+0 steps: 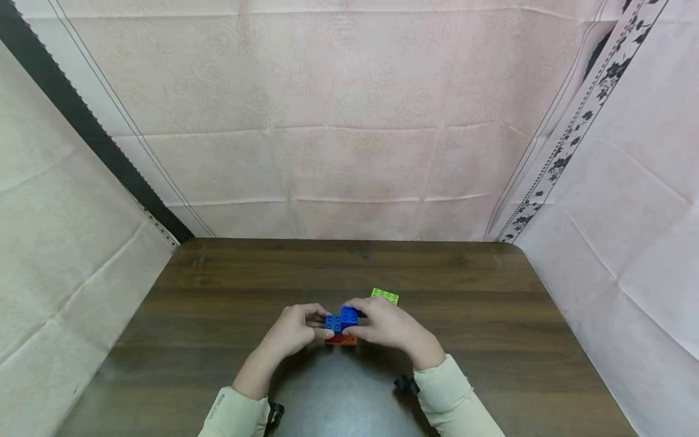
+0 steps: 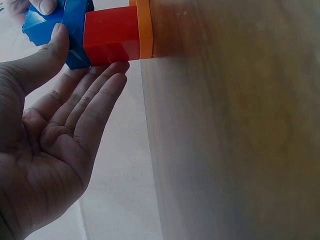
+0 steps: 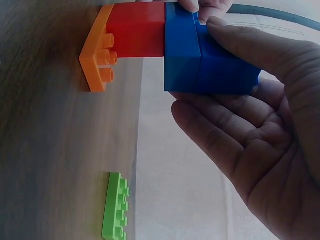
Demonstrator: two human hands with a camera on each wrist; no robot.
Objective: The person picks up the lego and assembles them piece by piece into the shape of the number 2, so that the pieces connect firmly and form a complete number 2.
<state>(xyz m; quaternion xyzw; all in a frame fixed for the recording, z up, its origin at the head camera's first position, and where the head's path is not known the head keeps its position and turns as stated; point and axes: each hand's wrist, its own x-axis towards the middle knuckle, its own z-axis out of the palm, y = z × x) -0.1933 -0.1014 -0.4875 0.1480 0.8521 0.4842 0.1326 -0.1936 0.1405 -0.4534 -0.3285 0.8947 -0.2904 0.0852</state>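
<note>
A small tower of toy building bricks stands on the table between both hands. Its base is a thin orange brick (image 3: 95, 55), with a red brick (image 2: 112, 35) on it. Across the red one lies a wider blue brick (image 1: 333, 323), and a darker blue brick (image 1: 349, 316) sits on its right half. My left hand (image 1: 292, 331) holds the wider blue brick at its left end, thumb on the near side and fingers behind. From the right, my right hand (image 1: 390, 328) grips the darker blue brick between thumb and fingers. Its fingers hide part of the far side.
A flat light-green brick (image 1: 385, 295) lies on the wooden table (image 1: 246, 267) just behind my right hand. Pale patterned cloth (image 1: 338, 121) hangs at the table's back and sides. Dark straps (image 1: 406, 384) sit at both wrists.
</note>
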